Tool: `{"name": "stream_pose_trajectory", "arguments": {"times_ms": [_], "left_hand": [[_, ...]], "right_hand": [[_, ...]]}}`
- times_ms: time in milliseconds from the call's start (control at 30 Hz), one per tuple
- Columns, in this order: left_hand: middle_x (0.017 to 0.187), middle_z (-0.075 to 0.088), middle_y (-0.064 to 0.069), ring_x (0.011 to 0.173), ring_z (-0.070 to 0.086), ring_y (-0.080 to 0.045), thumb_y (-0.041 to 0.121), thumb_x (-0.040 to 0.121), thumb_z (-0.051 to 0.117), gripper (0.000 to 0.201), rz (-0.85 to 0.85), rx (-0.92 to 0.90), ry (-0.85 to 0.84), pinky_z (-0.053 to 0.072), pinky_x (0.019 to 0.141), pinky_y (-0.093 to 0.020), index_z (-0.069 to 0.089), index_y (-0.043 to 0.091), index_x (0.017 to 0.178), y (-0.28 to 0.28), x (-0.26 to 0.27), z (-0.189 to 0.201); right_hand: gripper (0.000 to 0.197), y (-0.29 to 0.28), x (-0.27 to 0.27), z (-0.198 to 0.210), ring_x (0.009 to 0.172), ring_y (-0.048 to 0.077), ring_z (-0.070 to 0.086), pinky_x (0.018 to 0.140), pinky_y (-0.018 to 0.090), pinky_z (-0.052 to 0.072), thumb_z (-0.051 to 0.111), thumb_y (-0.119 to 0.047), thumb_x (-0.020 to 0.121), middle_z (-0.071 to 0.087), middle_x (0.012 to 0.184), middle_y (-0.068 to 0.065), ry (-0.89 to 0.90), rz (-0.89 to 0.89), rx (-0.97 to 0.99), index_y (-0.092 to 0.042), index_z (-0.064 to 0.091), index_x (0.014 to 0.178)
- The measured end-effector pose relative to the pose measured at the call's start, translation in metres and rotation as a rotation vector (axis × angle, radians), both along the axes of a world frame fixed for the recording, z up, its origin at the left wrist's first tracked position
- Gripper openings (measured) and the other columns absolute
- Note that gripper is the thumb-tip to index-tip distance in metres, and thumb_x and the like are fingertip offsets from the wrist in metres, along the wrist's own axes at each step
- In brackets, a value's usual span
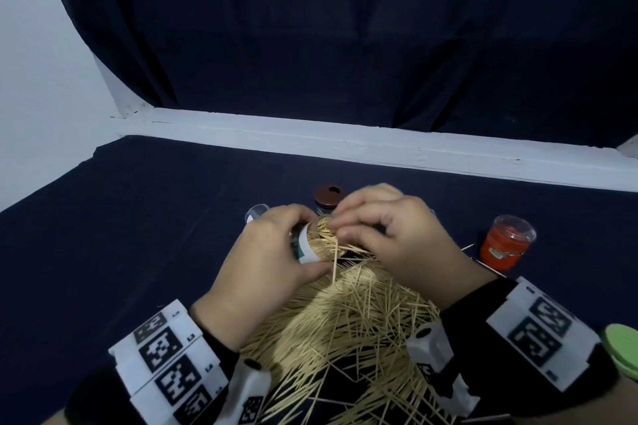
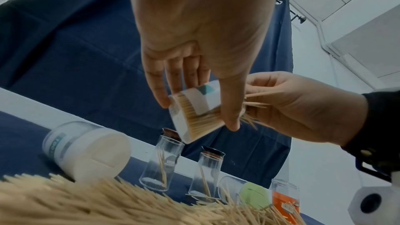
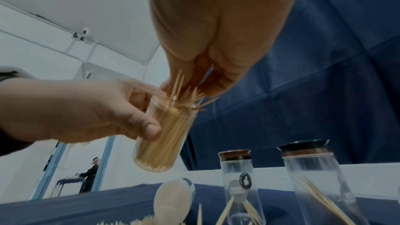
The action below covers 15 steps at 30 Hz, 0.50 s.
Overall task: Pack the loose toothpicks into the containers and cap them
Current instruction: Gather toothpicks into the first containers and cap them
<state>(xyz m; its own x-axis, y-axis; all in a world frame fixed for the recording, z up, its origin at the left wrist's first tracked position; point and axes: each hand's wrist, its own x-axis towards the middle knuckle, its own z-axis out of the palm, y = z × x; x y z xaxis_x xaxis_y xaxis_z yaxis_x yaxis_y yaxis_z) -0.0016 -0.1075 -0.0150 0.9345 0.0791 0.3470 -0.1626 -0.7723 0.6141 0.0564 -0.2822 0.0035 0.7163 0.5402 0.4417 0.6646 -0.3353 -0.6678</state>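
My left hand [image 1: 272, 252] grips a clear, white-labelled toothpick container [image 1: 309, 241] [image 2: 194, 110] [image 3: 164, 134], lifted off the table and tilted. It is packed with toothpicks, and several stick out of its open mouth. My right hand [image 1: 383, 235] [image 3: 194, 90] pinches those protruding toothpicks [image 3: 184, 95] at the mouth. A large heap of loose toothpicks [image 1: 348, 324] [image 2: 86, 201] lies on the dark blue cloth below both hands.
A brown-capped clear jar [image 1: 327, 198] [image 3: 240, 184] stands behind my hands, a second one [image 3: 314, 177] beside it. An orange-labelled container [image 1: 505, 241] stands at right. A white-lidded container [image 2: 86, 150] lies on its side. A green lid [image 1: 621, 348] sits at far right.
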Motion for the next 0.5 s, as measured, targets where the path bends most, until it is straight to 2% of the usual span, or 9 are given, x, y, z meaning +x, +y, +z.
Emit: {"name": "stream_pose_trajectory", "arguments": {"times_ms": [33, 100, 167, 200, 233, 300, 400, 500], "left_hand": [[0.094, 0.061, 0.018, 0.087, 0.057, 0.003, 0.036, 0.056, 0.087, 0.049, 0.006, -0.001, -0.007, 0.049, 0.073, -0.019, 0.062, 0.031, 0.097, 0.001, 0.0, 0.0], [0.094, 0.061, 0.018, 0.088, 0.057, 0.002, 0.036, 0.056, 0.088, 0.05, 0.016, -0.004, -0.021, 0.048, 0.073, -0.018, 0.063, 0.029, 0.098, 0.002, 0.0, 0.001], [0.094, 0.061, 0.018, 0.087, 0.057, 0.003, 0.036, 0.056, 0.089, 0.05, 0.023, -0.007, -0.029, 0.047, 0.072, -0.015, 0.063, 0.029, 0.099, 0.002, 0.0, 0.002], [0.094, 0.061, 0.019, 0.087, 0.056, 0.004, 0.035, 0.056, 0.089, 0.05, 0.022, -0.01, -0.03, 0.047, 0.072, -0.014, 0.063, 0.029, 0.099, 0.002, 0.0, 0.002], [0.093, 0.061, 0.019, 0.086, 0.056, 0.005, 0.035, 0.056, 0.089, 0.05, 0.017, -0.011, -0.032, 0.046, 0.072, -0.014, 0.063, 0.029, 0.098, 0.002, 0.0, 0.001], [0.093, 0.061, 0.019, 0.087, 0.056, 0.004, 0.037, 0.055, 0.088, 0.05, 0.004, -0.011, -0.04, 0.046, 0.072, -0.014, 0.063, 0.029, 0.098, 0.002, 0.0, 0.002], [0.094, 0.061, 0.02, 0.088, 0.057, 0.004, 0.038, 0.053, 0.088, 0.052, -0.007, -0.011, -0.046, 0.048, 0.075, -0.016, 0.063, 0.03, 0.098, 0.001, -0.001, 0.003], [0.095, 0.06, 0.019, 0.091, 0.056, 0.004, 0.034, 0.055, 0.089, 0.051, -0.031, 0.004, -0.04, 0.048, 0.079, -0.018, 0.062, 0.032, 0.099, -0.001, -0.003, 0.002]], "right_hand": [[0.011, -0.002, -0.002, 0.005, 0.101, 0.004, 0.055, 0.088, 0.019, 0.041, 0.069, -0.025, 0.082, 0.064, 0.095, -0.016, 0.022, -0.024, 0.051, -0.024, 0.076, 0.09], [0.027, -0.007, -0.007, 0.013, 0.104, 0.0, 0.055, 0.085, 0.013, 0.042, 0.073, -0.039, 0.076, 0.061, 0.104, -0.017, 0.1, -0.035, 0.144, -0.027, 0.072, 0.101], [0.063, -0.01, -0.015, 0.016, 0.109, -0.009, 0.048, 0.086, 0.008, 0.041, 0.081, -0.048, 0.059, 0.053, 0.115, -0.025, 0.154, -0.006, 0.039, -0.036, 0.062, 0.118], [0.074, -0.01, -0.018, 0.014, 0.112, -0.011, 0.045, 0.089, 0.006, 0.04, 0.083, -0.048, 0.056, 0.048, 0.119, -0.028, 0.156, 0.009, -0.058, -0.04, 0.056, 0.124], [0.076, -0.008, -0.02, 0.009, 0.112, -0.012, 0.044, 0.091, 0.006, 0.039, 0.085, -0.045, 0.057, 0.047, 0.121, -0.029, 0.118, 0.017, -0.128, -0.041, 0.054, 0.126], [0.054, -0.005, -0.019, -0.004, 0.106, -0.007, 0.05, 0.088, 0.009, 0.042, 0.084, -0.03, 0.067, 0.054, 0.116, -0.02, -0.015, -0.011, -0.096, -0.029, 0.063, 0.117], [0.015, -0.004, -0.011, -0.014, 0.086, -0.001, 0.06, 0.074, 0.008, 0.045, 0.075, -0.008, 0.076, 0.066, 0.094, -0.009, -0.151, -0.094, 0.099, -0.012, 0.075, 0.09], [0.007, -0.001, -0.011, -0.013, 0.08, 0.0, 0.061, 0.071, 0.007, 0.044, 0.071, -0.006, 0.076, 0.068, 0.085, -0.007, -0.169, -0.08, 0.12, -0.01, 0.076, 0.081]]}}
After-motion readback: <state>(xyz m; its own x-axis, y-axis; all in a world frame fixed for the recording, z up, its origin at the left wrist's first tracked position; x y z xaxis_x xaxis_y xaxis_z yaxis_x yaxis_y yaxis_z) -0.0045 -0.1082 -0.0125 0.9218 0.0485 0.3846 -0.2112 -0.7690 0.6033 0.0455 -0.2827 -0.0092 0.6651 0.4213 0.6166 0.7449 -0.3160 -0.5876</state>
